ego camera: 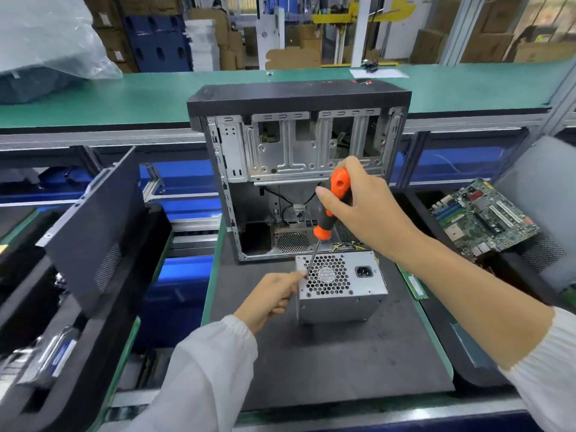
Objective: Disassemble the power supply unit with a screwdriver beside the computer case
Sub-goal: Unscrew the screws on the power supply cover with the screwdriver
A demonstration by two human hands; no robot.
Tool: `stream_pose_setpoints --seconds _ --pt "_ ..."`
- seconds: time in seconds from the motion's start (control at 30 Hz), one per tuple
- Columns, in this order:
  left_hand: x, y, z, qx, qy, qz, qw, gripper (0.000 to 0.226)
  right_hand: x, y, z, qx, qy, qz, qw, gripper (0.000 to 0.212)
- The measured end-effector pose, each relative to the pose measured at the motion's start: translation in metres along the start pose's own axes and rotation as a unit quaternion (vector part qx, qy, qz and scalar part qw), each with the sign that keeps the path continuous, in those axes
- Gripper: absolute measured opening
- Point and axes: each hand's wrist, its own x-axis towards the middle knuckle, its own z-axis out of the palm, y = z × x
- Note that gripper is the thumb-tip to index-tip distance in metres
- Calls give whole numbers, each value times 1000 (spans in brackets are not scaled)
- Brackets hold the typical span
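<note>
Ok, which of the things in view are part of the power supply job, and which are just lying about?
In the job:
- power supply unit, on the dark mat
- screwdriver, gripped by the right hand
- left hand, fingertips steadying the shaft near its tip
- computer case, open, just behind the unit

Lying about:
- motherboard, right
- black side panel, left
- plastic-wrapped bundle, far left

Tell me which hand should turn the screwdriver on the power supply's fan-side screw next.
Right. The right hand already grips the screwdriver handle, its tip at the power supply unit fan grille's left edge. The left hand only steadies the shaft near the tip.
</note>
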Motion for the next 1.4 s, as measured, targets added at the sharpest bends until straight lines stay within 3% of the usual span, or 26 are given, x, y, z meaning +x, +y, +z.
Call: stream_pose_setpoints --seconds 0.1,0.53,0.87,1.23,1.4 --pt "-9 -4 -1 24 -34 24 999 40 -6 -2 3 0 -7 -4 1000 26" --pt "-21 -2 4 15 -42 21 999 38 -16 -7 8 -31 -10 -16 999 31" --pt "-21 -2 6 30 -34 31 998 34 -21 -13 7 -36 -20 -19 999 31" --pt "-14 -8 4 144 12 106 984 37 -22 -19 6 -36 -54 -64 996 26" --pt "-16 -7 5 141 9 106 984 38 -18 -15 1 -39 -46 -47 997 27"
